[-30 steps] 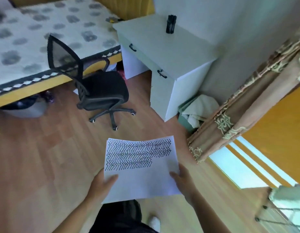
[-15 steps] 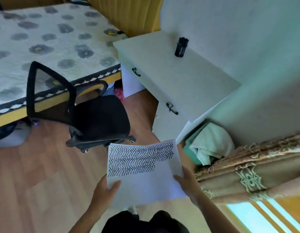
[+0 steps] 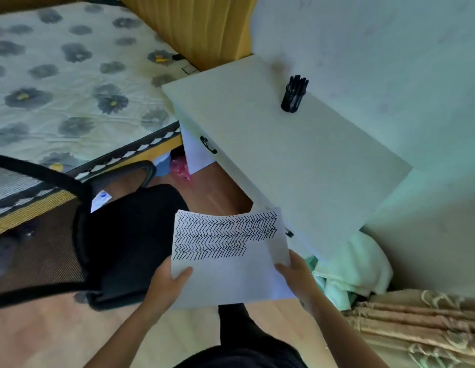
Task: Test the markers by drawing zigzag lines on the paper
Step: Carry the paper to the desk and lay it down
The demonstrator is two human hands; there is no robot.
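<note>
Hands [image 3: 166, 284] [image 3: 297, 274] gripping paper [image 3: 231, 274] edges.

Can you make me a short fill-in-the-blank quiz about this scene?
1. The paper is held by ____ hands.
2. The lines drawn on it are ____ in shape.
3. The markers stand on the ____.
4. The chair seat is ____ in colour.

Missing words: two; zigzag; desk; black

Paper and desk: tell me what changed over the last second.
The person carried the paper closer to the desk; its top edge now overlaps the desk's front. Both hands, left and right, kept their grip on it. The marker cup stayed put on the desk.
</note>
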